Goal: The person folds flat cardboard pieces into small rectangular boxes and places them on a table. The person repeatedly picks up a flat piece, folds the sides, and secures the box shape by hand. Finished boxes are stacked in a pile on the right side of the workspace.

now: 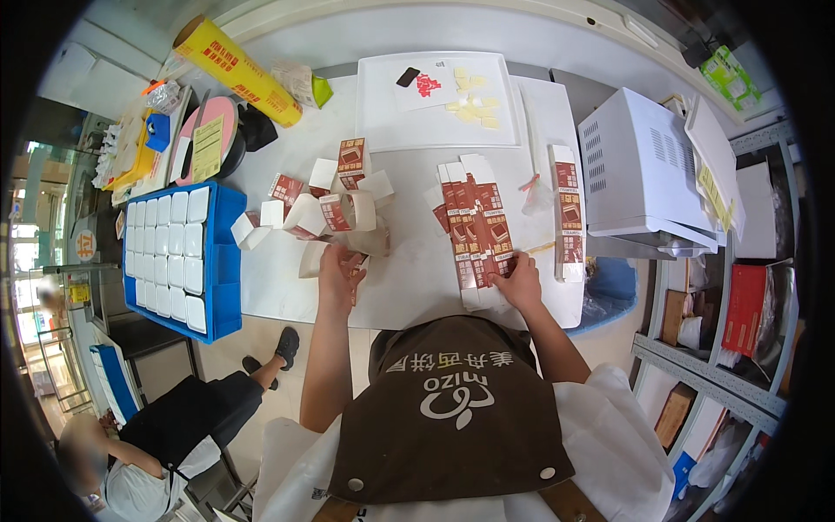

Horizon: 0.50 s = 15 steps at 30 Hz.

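My left hand (333, 271) is closed round a brown-and-white paper sleeve (355, 280) near the table's front edge. Just beyond it lies a loose heap of opened paper sleeves (335, 211), standing and tipped at various angles. My right hand (519, 280) pinches the near right edge of a fanned stack of flat sleeves (477, 226), printed brown with white ends. Its thumb lies on top of the stack; the other fingertips are partly hidden. Another narrow stack of flat sleeves (568, 213) lies farther right, along the table's right side.
A blue crate (228, 296) with rows of white containers stands left. At the back, a white tray (383, 122) bears a dark phone-like object and small red and yellow pieces. A white appliance (648, 165) stands right. A person in dark clothing (196, 413) is at lower left.
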Each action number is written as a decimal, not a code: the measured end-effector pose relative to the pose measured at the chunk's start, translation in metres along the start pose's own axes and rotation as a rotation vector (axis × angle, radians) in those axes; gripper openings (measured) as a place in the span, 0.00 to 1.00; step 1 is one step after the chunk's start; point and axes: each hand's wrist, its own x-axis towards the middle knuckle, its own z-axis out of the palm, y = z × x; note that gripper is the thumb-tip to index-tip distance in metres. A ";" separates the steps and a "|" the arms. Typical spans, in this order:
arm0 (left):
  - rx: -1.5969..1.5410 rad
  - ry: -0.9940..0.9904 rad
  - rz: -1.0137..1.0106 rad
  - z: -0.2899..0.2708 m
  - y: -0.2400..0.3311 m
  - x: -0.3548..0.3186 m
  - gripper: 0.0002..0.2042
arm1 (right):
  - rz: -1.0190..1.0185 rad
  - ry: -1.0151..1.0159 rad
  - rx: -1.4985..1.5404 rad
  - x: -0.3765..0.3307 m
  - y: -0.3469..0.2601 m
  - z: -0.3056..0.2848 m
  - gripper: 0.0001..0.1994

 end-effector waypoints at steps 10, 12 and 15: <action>0.177 0.039 0.160 0.024 0.000 -0.039 0.29 | -0.002 -0.190 0.659 0.022 0.037 0.016 0.38; 0.215 0.034 0.179 0.027 -0.003 -0.043 0.28 | 0.003 -0.204 0.752 0.016 0.030 0.010 0.36; 0.279 0.019 0.220 0.039 -0.006 -0.058 0.26 | 0.096 -0.260 0.828 0.004 0.005 -0.014 0.34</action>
